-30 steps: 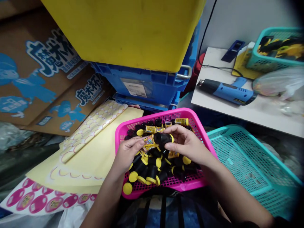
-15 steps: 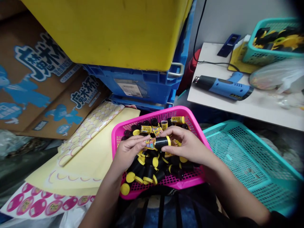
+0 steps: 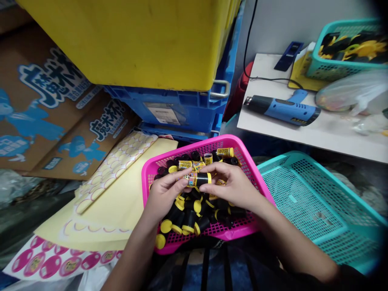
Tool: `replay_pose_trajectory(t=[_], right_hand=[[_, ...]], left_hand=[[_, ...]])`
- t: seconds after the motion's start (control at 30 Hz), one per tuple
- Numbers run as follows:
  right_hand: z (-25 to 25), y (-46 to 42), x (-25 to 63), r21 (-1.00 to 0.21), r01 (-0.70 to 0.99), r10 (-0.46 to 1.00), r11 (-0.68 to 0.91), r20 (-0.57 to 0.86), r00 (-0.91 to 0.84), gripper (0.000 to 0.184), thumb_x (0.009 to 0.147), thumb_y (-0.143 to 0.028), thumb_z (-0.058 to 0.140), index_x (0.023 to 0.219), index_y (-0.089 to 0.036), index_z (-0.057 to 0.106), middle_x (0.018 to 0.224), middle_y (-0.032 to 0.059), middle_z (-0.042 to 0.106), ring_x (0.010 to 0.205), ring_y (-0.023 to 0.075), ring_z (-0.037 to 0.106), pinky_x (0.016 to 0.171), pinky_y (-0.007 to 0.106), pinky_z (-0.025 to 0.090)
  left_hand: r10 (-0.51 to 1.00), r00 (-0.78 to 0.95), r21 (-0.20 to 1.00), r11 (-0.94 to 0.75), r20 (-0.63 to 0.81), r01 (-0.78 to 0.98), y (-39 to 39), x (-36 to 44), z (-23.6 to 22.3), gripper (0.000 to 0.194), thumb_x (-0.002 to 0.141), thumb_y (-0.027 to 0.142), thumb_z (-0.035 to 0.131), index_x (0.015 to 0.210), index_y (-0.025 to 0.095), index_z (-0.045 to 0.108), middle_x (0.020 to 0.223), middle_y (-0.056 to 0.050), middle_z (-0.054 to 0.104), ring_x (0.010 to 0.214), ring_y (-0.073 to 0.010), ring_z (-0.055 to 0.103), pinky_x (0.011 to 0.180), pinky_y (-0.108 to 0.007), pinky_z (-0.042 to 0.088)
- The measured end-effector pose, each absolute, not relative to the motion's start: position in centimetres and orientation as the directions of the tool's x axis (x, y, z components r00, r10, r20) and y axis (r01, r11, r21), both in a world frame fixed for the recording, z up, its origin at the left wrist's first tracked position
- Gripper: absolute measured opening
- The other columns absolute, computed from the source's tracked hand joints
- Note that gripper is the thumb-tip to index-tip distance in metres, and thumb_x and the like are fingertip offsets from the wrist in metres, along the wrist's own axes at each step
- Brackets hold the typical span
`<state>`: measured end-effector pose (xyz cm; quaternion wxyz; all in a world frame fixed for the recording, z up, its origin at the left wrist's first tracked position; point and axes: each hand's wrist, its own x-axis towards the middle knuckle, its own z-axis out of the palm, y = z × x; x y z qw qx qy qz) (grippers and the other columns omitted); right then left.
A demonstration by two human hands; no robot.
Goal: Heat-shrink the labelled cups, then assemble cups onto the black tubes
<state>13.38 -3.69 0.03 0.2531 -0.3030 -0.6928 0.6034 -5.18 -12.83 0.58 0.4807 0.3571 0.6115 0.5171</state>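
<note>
A pink mesh basket (image 3: 242, 155) rests on my lap, filled with several small black bottles (image 3: 194, 220) that have yellow caps. Above the pile, my right hand (image 3: 233, 186) pinches one black bottle (image 3: 202, 178) lying sideways. My left hand (image 3: 165, 194) presses a yellow printed label (image 3: 191, 178) against that same bottle with thumb and fingertips. A few labelled bottles (image 3: 185, 164) lie at the basket's far end.
Yellow sticker backing sheets (image 3: 121, 194) and pink round stickers (image 3: 48, 262) lie to the left. A teal basket (image 3: 315, 202) sits at right. Behind stand blue crates (image 3: 178, 109), a yellow bin (image 3: 136, 40), cardboard boxes (image 3: 60, 101), and a white shelf (image 3: 303, 129) with a blue heat gun (image 3: 281, 108).
The view has drifted slightly. Both hands stay on the bottle, which has turned a little between the fingers as the label wraps closer around it.
</note>
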Motion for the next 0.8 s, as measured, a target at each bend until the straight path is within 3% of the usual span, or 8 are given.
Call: replay_pose_trajectory(t=[0.13, 0.23, 0.37, 0.53, 0.67, 0.8], right_hand=[[-0.6, -4.2, 12.7, -0.991, 0.015, 0.754, 0.136, 0.094, -0.65, 0.045, 0.073, -0.04, 0.081, 0.111, -0.021, 0.066, 0.108, 0.0064, 0.064, 0.084, 0.014, 0.063, 0.076, 0.029, 0.055], [-0.8, -4.2, 12.7, -0.991, -0.124, 0.705, -0.057, 0.048, -0.708, 0.059, 0.072, -0.041, 0.082, 0.123, -0.023, 0.058, 0.114, 0.0069, 0.061, 0.093, 0.0153, 0.063, 0.081, 0.029, 0.056], [-0.8, -4.0, 13.1, -0.946, -0.191, 0.654, -0.26, -0.028, -0.756, 0.053, 0.084, -0.049, 0.07, 0.126, -0.021, 0.055, 0.118, 0.0081, 0.058, 0.107, 0.0154, 0.058, 0.092, 0.029, 0.051], [-1.5, -5.2, 12.1, -0.817, -0.182, 0.503, -0.548, -0.147, -0.852, 0.063, 0.082, -0.063, 0.066, 0.128, -0.022, 0.052, 0.119, 0.0086, 0.057, 0.086, 0.0124, 0.061, 0.082, 0.028, 0.052], [-2.4, -5.9, 11.3, -0.829, -0.211, 0.575, -0.518, -0.155, -0.804, 0.064, 0.078, -0.064, 0.07, 0.121, -0.02, 0.053, 0.108, 0.0059, 0.06, 0.08, 0.0112, 0.061, 0.077, 0.026, 0.052], [-2.6, -5.7, 11.5, -0.803, -0.197, 0.526, -0.563, -0.164, -0.835, 0.057, 0.078, -0.059, 0.073, 0.112, -0.018, 0.054, 0.09, 0.0017, 0.061, 0.069, 0.0082, 0.059, 0.069, 0.022, 0.051]], left_hand=[[0.954, -0.272, 0.991, 0.125, -0.131, -0.039, -12.4, -4.7, 1.6, 0.032, 0.064, 0.025, 0.086, 0.094, 0.02, 0.075, 0.094, -0.004, 0.075, 0.085, -0.0186, 0.071, 0.077, -0.027, 0.058], [0.962, -0.235, 0.99, 0.129, -0.139, -0.057, -12.3, -4.6, 1.9, 0.029, 0.064, 0.023, 0.085, 0.09, 0.019, 0.072, 0.092, -0.004, 0.074, 0.083, -0.0184, 0.07, 0.075, -0.027, 0.058], [0.969, -0.201, 0.981, 0.114, -0.145, -0.156, -12.4, -4.0, 1.6, 0.031, 0.063, 0.019, 0.086, 0.091, 0.019, 0.071, 0.094, -0.004, 0.074, 0.086, -0.0181, 0.071, 0.076, -0.026, 0.058], [0.968, -0.183, 0.96, 0.124, -0.173, -0.251, -12.7, -3.4, 0.7, 0.033, 0.062, 0.02, 0.088, 0.092, 0.021, 0.074, 0.094, -0.003, 0.074, 0.071, -0.0134, 0.069, 0.067, -0.024, 0.059], [0.956, -0.218, 0.954, 0.137, -0.198, -0.265, -13.0, -3.1, 0.1, 0.032, 0.063, 0.021, 0.088, 0.092, 0.022, 0.074, 0.099, -0.003, 0.075, 0.076, -0.0141, 0.07, 0.071, -0.023, 0.06], [0.955, -0.191, 0.934, 0.157, -0.226, -0.321, -13.4, -2.7, 0.0, 0.03, 0.067, 0.023, 0.086, 0.093, 0.022, 0.072, 0.11, -0.005, 0.074, 0.083, -0.0167, 0.072, 0.074, -0.025, 0.061]])
